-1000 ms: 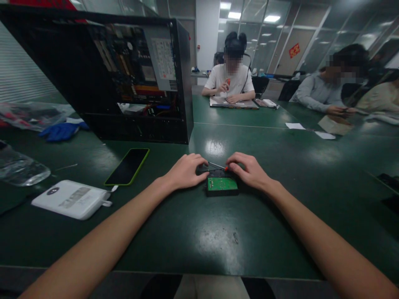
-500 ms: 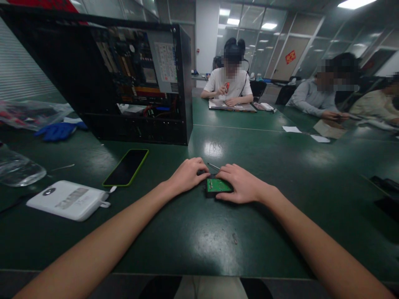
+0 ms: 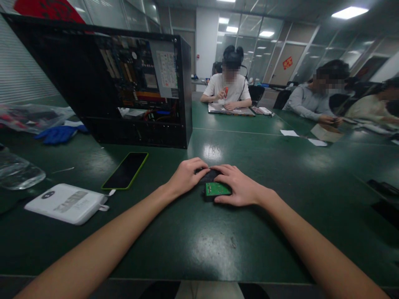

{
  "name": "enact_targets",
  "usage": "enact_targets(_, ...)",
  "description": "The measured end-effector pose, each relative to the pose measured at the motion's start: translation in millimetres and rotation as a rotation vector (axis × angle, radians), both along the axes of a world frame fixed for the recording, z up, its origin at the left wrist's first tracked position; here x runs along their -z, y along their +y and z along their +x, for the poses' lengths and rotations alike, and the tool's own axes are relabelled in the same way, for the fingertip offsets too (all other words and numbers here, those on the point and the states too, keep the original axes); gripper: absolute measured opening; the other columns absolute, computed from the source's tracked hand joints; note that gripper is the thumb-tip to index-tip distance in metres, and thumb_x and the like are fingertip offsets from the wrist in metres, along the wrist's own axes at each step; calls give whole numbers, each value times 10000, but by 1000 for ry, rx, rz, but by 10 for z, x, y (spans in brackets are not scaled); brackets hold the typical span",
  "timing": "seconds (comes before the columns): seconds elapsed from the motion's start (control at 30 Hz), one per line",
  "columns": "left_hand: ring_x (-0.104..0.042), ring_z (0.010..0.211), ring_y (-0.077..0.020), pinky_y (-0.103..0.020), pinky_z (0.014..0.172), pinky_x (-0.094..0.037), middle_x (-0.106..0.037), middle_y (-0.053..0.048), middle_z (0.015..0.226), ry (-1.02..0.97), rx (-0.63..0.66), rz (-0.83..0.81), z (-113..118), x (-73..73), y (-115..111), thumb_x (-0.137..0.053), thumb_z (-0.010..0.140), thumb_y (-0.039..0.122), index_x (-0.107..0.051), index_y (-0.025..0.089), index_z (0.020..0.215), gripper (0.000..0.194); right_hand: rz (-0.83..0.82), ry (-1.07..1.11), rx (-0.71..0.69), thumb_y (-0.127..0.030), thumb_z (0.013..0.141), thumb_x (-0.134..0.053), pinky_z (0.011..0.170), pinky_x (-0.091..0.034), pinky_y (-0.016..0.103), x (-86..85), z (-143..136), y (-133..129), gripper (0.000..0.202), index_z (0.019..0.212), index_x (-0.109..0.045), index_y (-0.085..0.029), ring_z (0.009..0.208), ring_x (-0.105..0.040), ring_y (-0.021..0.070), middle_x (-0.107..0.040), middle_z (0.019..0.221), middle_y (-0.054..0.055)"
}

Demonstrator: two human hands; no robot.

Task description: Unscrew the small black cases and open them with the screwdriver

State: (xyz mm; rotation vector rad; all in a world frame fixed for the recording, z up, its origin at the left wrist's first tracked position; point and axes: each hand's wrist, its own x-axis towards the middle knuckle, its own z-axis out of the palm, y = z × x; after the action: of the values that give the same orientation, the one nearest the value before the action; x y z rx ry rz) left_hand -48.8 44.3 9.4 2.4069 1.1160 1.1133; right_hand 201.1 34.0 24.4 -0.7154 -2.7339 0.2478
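On the dark green table lies a small black housing with a green circuit board (image 3: 218, 189) facing up. My right hand (image 3: 238, 187) wraps round its right side, thumb along the near edge. Just beyond the board is a flat dark piece (image 3: 208, 176), partly covered by fingers. My left hand (image 3: 188, 176) has its thumb and fingers closed on the left end of this piece. Fingertips of my right hand reach the far side of the same piece. What exactly the piece is, I cannot make out.
A tilted-looking open computer case (image 3: 140, 91) stands at the back left. Nearer are a phone (image 3: 126, 171), a white power bank (image 3: 65, 203), a plastic bottle (image 3: 20, 170) and blue gloves (image 3: 59, 133). Across the table, a person (image 3: 229, 89) holds a red-handled tool.
A flat dark piece now shows between my hands, beyond the board. The thin metal rod seen there before is no longer visible. My right fingers have stretched toward the left hand.
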Motion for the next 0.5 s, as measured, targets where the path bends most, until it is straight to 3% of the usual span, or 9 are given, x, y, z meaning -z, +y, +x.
enact_targets(0.17,-690,843,-191,-306,777,-497,-753,-45,910,-106,-24,-26,34,-31,-27,-683,971,278,-771,195,906,137,-236,298,119,-524,960,-643,1079,-464,475,12,-8,66,520,1353,-570,-192,1259,-604,285,-637,1392,157)
enact_targets(0.33,-690,870,-203,-313,786,-508,-760,-57,931,-215,-45,-65,88,-73,-95,-690,961,304,-778,200,902,149,-327,462,313,-441,992,-595,903,-512,361,9,-3,137,363,1248,-677,-197,983,-675,213,-743,1134,79)
enact_targets(0.43,-693,859,-209,-304,751,-519,-769,-63,946,-316,-62,-188,120,-68,-111,-715,930,344,-788,197,909,166,-415,494,315,-447,969,-614,789,-506,326,39,-15,153,330,1151,-725,-196,847,-655,190,-729,936,38)
enact_targets(0.5,-673,735,-184,-280,645,-503,-768,-56,929,-433,-47,-360,136,-58,-104,-738,899,387,-786,191,1019,234,-485,555,347,-460,938,-645,704,-488,307,71,-30,170,342,1130,-724,-188,743,-627,175,-677,794,5)
